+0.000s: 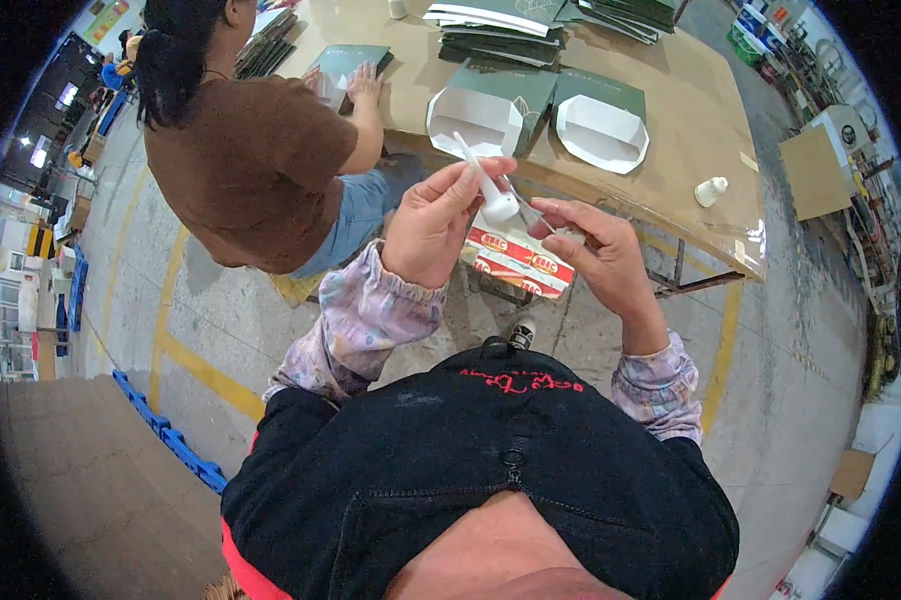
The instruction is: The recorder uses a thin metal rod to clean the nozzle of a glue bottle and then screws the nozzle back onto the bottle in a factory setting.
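My left hand [435,215] pinches a white nozzle cap [499,207] with a long thin spout that points up and away to the left. The round wide end of the cap faces toward my right hand [600,250]. Between the thumb and fingers of that hand is a thin, shiny strip [526,203], its kind too small to make out. It reaches close to the cap; whether the two touch I cannot tell. Both hands are raised in front of my chest, short of the table's near edge.
On the brown-covered table [690,110] lie green-and-white folded card pieces [602,135], stacks of green card [500,45] and a small white bottle [710,190]. A co-worker [240,150] at the left presses on a green card piece. Under the table edge is a red-and-white carton [525,265].
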### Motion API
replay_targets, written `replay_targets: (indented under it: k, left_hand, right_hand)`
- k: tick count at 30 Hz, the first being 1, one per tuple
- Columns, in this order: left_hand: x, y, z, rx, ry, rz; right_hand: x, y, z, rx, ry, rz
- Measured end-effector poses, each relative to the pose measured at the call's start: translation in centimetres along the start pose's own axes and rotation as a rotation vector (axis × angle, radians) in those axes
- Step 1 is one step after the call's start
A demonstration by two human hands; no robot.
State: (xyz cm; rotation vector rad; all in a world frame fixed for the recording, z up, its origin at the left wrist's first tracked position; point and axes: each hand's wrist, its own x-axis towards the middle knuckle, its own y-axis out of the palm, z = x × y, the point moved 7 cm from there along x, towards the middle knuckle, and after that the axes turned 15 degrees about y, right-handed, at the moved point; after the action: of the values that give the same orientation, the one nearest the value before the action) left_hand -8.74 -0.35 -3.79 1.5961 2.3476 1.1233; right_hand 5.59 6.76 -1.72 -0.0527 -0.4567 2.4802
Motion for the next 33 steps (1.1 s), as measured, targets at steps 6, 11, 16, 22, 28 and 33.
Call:
replay_targets:
  k: [6,11,16,22,28,33]
  left_hand:
    - [-0.5,2.1,-0.3,0.081,-0.069,0.145]
    - [-0.5,4.2,-1.1,0.242,0.024,0.292]
    - [-1.1,5.3,-1.2,0.303,-0.021,0.418]
    - [-0.6,5.1,-2.5,0.598,0.157,0.578]
    - [-0.5,5.0,-4.3,0.993,0.403,0.619]
    - [-0.5,5.8,-4.9,1.163,0.447,0.636]
  right_hand:
    - [-0.1,-1.7,1.5,0.047,-0.042,-0.112]
    - [-0.5,-2.2,4.2,-0.108,-0.137,-0.117]
    - [-0.8,-3.3,3.6,0.009,-0.077,-0.168]
    - [-2.4,-6.9,6.2,-0.022,-0.140,-0.236]
    - [-3.2,-6.4,8.6,-0.171,-0.128,-0.116]
    - [-3.4,-5.8,9.7,-0.289,-0.220,-0.135]
